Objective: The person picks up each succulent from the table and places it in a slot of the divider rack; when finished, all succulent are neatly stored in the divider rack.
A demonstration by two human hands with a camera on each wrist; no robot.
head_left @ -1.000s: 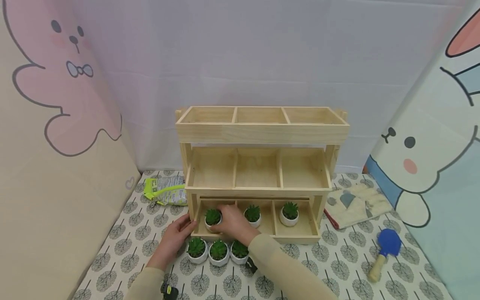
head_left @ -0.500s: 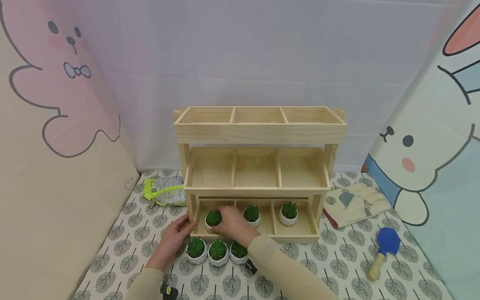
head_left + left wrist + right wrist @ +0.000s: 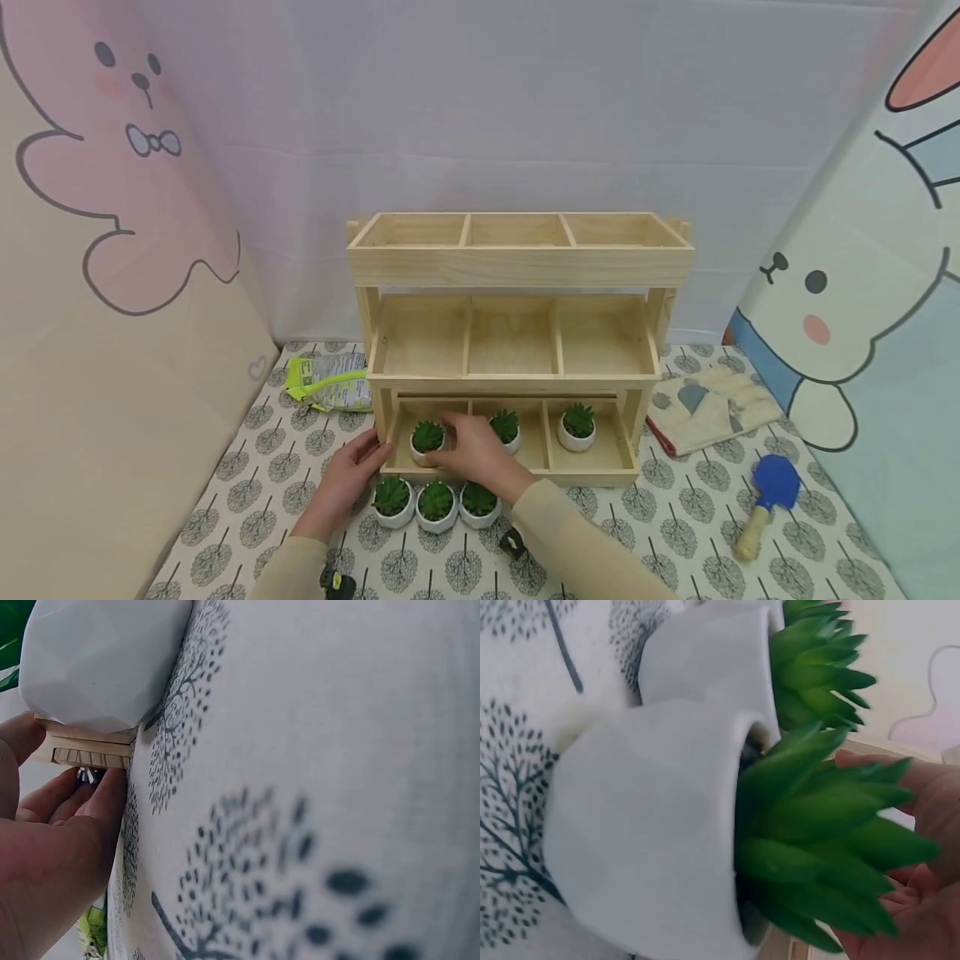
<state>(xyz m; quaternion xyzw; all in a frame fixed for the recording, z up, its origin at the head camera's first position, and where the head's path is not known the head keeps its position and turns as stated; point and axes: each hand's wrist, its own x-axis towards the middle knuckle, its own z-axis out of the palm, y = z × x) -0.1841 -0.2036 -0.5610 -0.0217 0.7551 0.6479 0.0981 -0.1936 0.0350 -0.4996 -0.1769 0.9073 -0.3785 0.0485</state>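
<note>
A wooden three-tier plant stand (image 3: 521,268) stands on the cloth, each tier split into three compartments. My left hand (image 3: 349,477) grips the left end of its bottom tier, thumb and fingers on either side of the wood (image 3: 91,756) in the left wrist view. In the bottom left compartment sits a potted succulent (image 3: 427,440). My right hand (image 3: 480,454) is just right of that pot, its thumb and index finger spread beside it. Two more succulents, a middle one (image 3: 506,427) and a right one (image 3: 577,427), occupy the other bottom compartments; the right hand partly covers the middle one.
Three white-potted succulents (image 3: 437,505) line up in front of the stand, close under the right forearm. A green-and-grey bag (image 3: 330,382) lies at left. On the right are folded gloves (image 3: 708,408) and a blue trowel (image 3: 776,483) with a wooden handle.
My right hand has loosened from the pot in the bottom left compartment and shifted slightly right, leaving the succulent standing there. The left hand keeps its hold on the stand.
</note>
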